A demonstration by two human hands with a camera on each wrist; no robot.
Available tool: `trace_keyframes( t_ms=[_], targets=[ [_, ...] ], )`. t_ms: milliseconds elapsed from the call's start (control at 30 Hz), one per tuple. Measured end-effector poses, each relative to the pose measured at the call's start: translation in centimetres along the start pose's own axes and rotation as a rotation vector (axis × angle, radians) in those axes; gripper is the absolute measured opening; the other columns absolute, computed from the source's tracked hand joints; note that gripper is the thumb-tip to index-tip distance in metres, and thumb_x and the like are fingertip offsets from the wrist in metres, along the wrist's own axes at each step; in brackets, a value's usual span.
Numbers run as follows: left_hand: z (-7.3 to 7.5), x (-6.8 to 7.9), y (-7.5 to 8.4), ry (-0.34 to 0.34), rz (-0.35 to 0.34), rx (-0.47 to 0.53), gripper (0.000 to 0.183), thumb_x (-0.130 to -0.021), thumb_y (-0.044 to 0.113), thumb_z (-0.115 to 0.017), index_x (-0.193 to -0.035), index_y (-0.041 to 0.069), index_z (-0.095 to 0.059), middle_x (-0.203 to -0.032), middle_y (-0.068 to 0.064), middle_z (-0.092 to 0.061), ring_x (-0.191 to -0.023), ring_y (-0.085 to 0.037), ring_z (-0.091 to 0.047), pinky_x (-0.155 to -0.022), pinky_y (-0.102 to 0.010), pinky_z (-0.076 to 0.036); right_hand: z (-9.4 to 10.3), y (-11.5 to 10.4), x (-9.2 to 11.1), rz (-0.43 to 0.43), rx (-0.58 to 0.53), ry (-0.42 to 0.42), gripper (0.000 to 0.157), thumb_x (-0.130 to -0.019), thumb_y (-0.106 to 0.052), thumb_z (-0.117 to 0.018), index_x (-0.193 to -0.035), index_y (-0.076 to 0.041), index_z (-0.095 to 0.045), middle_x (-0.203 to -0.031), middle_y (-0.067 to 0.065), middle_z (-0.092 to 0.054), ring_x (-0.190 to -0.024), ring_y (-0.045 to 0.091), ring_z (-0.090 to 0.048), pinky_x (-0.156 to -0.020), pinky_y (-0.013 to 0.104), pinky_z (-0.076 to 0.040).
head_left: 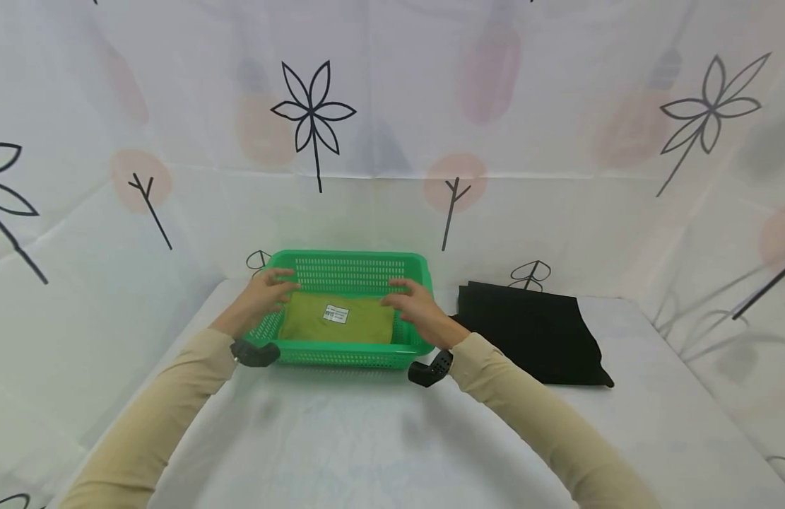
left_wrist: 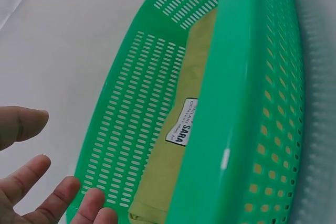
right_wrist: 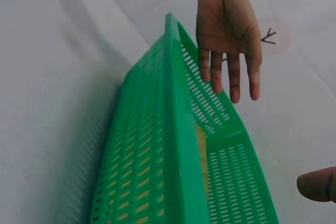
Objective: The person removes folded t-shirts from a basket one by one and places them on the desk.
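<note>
A green plastic basket (head_left: pixel 354 347) with slotted walls stands on the white-covered table. Inside it lies a folded olive-green cloth (head_left: pixel 303 318) bearing a white label (head_left: pixel 336 314); in the left wrist view the label (left_wrist: pixel 182 124) reads "SARA". Over the basket's left side hovers my left hand (head_left: pixel 255 304), fingers spread and relaxed, holding nothing. My right hand (head_left: pixel 424 311) is above the opposite side, fingers loosely bent toward the cloth and likewise holding nothing. The right wrist view shows the left hand (right_wrist: pixel 226 35) with its fingers straight, pointing down over the rim.
To the right of the basket lies a folded black cloth (head_left: pixel 526 332) on the table (head_left: pixel 341 438). A white sheet (head_left: pixel 392 127) printed with flowers and branches hangs behind and at the sides. Each wrist wears a dark band with a device.
</note>
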State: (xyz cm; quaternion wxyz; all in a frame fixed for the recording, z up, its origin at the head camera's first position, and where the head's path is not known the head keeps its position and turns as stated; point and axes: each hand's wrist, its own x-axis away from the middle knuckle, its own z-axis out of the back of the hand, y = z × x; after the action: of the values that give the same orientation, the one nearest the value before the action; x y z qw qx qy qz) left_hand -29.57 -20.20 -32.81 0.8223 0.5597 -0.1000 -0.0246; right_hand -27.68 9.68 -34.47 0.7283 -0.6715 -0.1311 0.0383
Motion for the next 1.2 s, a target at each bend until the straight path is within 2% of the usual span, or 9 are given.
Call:
trace_keyframes(
  t_ms=[400,600,800,967,1200],
  targets=[
    [-0.3,-0.6,-1.5,-0.039,0.069,0.08,0.064,-0.099,0.016,-0.054,-0.151,0.0,-0.021,-0.146,-0.027,-0.028,-0.133,-0.046,-0.029,-0.108,-0.054,-0.026,-0.4,0.6,-1.2,-0.072,0.024,0.014,0.061,-0.091,-0.012,-0.064,-0.146,-0.01,-0.038,-0.155,0.014,-0.024,-0.138,0.036,-0.027,-0.108,0.054,-0.027],
    [-0.3,-0.9,-2.3,-0.06,0.105,0.06,0.068,-0.099,0.018,-0.054,-0.152,0.0,-0.016,-0.149,-0.028,-0.024,-0.134,-0.047,-0.027,-0.109,-0.055,-0.026,-0.6,0.7,-1.8,-0.107,0.034,0.002,0.063,-0.09,-0.011,-0.064,-0.146,-0.007,-0.036,-0.153,0.017,-0.025,-0.138,0.039,-0.025,-0.109,0.055,-0.024],
    [-0.4,-0.9,-2.8,-0.083,0.142,0.057,0.069,-0.099,0.017,-0.054,-0.153,0.0,-0.014,-0.151,-0.029,-0.019,-0.137,-0.05,-0.018,-0.11,-0.058,-0.019,-0.6,1.0,-2.3,-0.171,0.04,-0.004,0.066,-0.089,-0.011,-0.065,-0.148,-0.008,-0.035,-0.152,0.02,-0.026,-0.138,0.045,-0.023,-0.109,0.054,-0.025],
    [-0.3,-1.2,-3.1,-0.082,0.168,0.051,0.073,-0.096,0.017,-0.058,-0.153,0.001,-0.015,-0.154,-0.03,-0.01,-0.138,-0.051,-0.013,-0.11,-0.06,-0.017,-0.7,1.4,-2.8,-0.206,0.053,-0.016,0.071,-0.089,-0.011,-0.065,-0.151,-0.007,-0.031,-0.153,0.022,-0.024,-0.139,0.042,-0.022,-0.108,0.054,-0.027],
    [-0.3,-1.6,-3.5,-0.09,0.189,0.021,0.076,-0.094,0.018,-0.06,-0.154,0.003,-0.014,-0.156,-0.028,-0.006,-0.14,-0.049,-0.007,-0.109,-0.061,-0.014,-1.0,2.0,-3.5,-0.236,0.061,-0.022,0.074,-0.085,-0.008,-0.067,-0.15,-0.005,-0.031,-0.152,0.023,-0.024,-0.139,0.04,-0.023,-0.108,0.057,-0.026]
  ],
)
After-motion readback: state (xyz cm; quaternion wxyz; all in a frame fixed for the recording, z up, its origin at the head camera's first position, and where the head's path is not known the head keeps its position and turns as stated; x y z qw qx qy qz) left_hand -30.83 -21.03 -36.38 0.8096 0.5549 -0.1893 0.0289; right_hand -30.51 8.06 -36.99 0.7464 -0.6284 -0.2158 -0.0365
